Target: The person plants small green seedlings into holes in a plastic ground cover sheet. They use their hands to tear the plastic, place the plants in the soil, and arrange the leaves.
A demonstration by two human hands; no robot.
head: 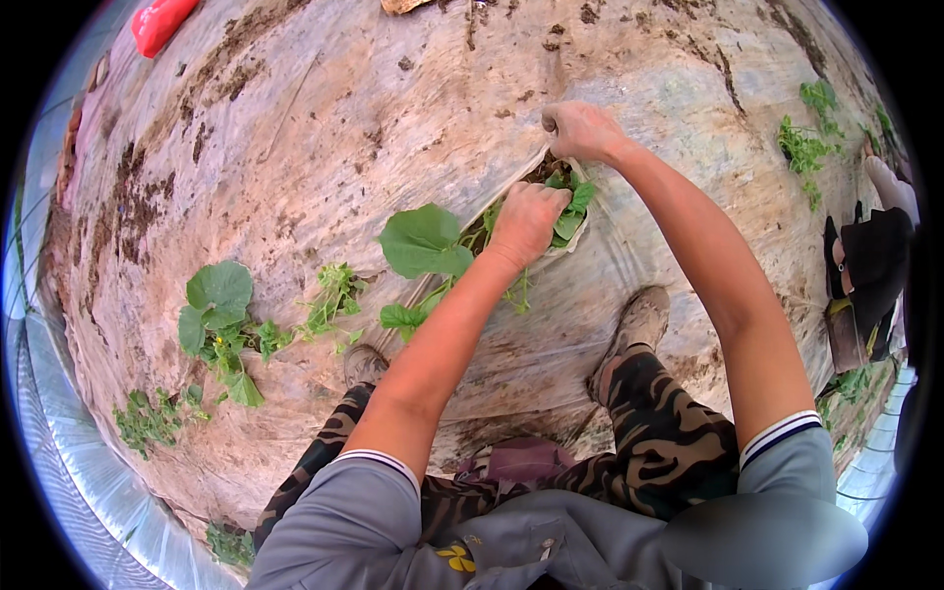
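Observation:
Plastic mulch film (413,162), smeared with soil, covers the ground before me. It parts in an opening at the centre, where a leafy vine plant (422,240) with broad green leaves grows. My left hand (525,221) is in the opening among the stems and leaves, its fingertips hidden in the foliage. At the far end of the opening my right hand (582,131) has its fingers closed on the edge of the film, which is pulled up towards it. Smaller leaves (571,214) show between the two hands.
More vine plants (219,302) grow through the film at left, with others (807,140) at right. My shoes (643,317) stand on the film. A red bag (158,26) lies at the upper left. Another person (874,251) is at the right edge. Clear plastic sheeting (88,457) curves along the left rim.

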